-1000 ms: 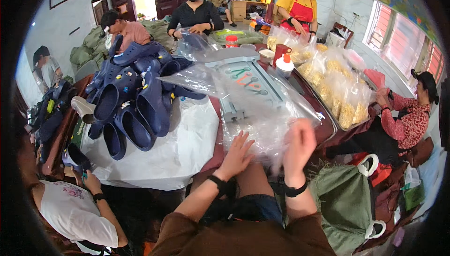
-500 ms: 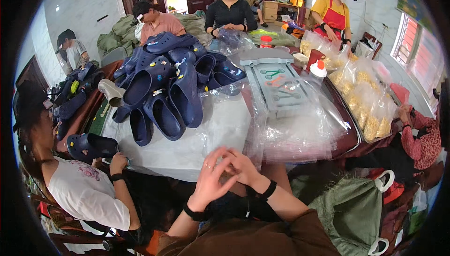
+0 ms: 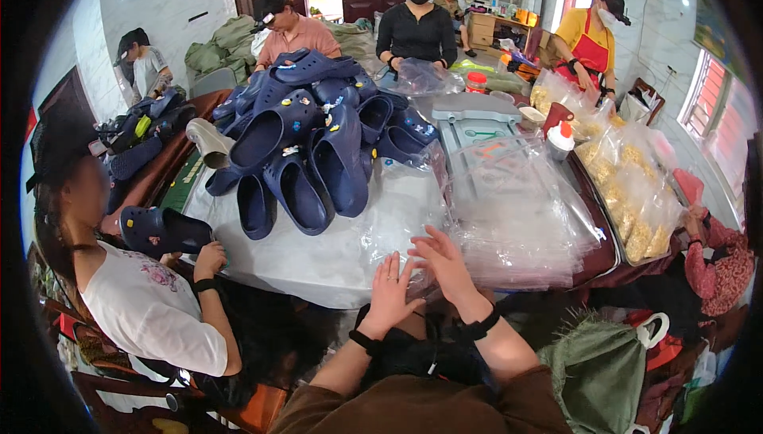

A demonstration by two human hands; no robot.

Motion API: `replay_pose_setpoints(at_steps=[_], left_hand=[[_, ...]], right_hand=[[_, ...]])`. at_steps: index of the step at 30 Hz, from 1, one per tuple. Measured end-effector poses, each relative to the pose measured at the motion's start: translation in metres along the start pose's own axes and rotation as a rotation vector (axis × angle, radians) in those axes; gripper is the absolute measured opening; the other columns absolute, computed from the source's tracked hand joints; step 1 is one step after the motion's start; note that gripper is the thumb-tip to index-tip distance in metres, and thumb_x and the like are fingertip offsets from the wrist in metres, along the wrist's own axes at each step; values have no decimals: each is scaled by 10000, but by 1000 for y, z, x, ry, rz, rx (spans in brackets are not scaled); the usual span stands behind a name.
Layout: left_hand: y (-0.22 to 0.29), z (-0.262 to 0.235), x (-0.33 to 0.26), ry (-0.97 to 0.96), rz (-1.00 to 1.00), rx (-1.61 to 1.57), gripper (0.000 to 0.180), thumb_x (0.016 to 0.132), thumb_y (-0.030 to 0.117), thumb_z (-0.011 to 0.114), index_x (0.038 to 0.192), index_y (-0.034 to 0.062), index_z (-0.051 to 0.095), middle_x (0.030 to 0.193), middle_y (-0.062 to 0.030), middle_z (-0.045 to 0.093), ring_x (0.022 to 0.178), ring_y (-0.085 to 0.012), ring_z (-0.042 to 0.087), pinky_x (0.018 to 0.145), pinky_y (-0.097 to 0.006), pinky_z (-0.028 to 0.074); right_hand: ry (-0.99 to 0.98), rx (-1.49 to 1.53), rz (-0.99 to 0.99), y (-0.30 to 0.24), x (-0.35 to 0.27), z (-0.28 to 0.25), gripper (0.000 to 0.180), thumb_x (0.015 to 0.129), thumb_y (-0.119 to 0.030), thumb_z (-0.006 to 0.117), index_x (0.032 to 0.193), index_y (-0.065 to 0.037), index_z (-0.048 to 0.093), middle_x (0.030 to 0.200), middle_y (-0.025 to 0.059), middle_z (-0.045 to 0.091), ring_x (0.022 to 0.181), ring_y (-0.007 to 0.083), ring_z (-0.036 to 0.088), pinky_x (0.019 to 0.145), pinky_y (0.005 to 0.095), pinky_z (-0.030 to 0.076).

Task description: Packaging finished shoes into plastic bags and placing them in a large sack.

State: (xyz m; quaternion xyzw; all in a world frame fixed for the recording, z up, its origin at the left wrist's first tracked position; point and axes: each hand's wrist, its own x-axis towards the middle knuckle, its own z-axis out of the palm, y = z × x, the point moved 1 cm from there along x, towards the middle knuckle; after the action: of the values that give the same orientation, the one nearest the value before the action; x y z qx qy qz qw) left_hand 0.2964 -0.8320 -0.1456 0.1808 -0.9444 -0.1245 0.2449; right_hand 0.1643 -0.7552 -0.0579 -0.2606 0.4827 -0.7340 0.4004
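My left hand (image 3: 391,295) is raised at the table's near edge, fingers stretched out, with a ring on one finger. Beside it on the right, my right hand (image 3: 450,263) has its fingers apart. Both are empty, a small gap between them. Clear plastic bags (image 3: 517,251) lie in a flat stack just ahead and to the right of them. Beyond my left hand, a white sheet (image 3: 334,267) covers the table. On that sheet rises a heap of navy clogs (image 3: 340,156) with small coloured charms.
A grey plastic board (image 3: 477,128) lies behind the bags. Bags of yellow food (image 3: 628,187) fill a tray at right, near a red-capped bottle (image 3: 560,138). A co-worker at left holds a navy clog (image 3: 167,231). A green sack (image 3: 600,366) stands low at right.
My hands have come apart from each other and moved to the right and slightly forward, fingers now straighter. The whole view has shifted a little.
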Motion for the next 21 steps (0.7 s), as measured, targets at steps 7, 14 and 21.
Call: replay_pose_setpoints(at_steps=[7,14,21], left_hand=[[4,3,2,-126,-94,150,960,696,467,828,1463,45,435,1511,-310,338,1418,-472,305,1167,-547,255],[-8,32,0,23,12,226,890,733,532,769,1467,134,462,1546,-144,375,1421,-439,304,1137,-582,235],[2,3,6,-335,-127,307,964,756,528,764,1513,84,366,1540,-242,333,1414,-429,322,1126,-563,277]], right_hand=[[48,-646,-164,26,102,80,1012,765,-378,866,1489,58,309,1373,257,515,1282,340,519,1021,442,473],[78,-669,-280,56,150,107,937,731,-426,827,1379,98,398,1310,315,551,1205,387,587,1035,439,451],[91,-302,-54,20,126,46,549,824,-305,664,1202,70,528,1135,227,625,931,282,676,637,396,581]])
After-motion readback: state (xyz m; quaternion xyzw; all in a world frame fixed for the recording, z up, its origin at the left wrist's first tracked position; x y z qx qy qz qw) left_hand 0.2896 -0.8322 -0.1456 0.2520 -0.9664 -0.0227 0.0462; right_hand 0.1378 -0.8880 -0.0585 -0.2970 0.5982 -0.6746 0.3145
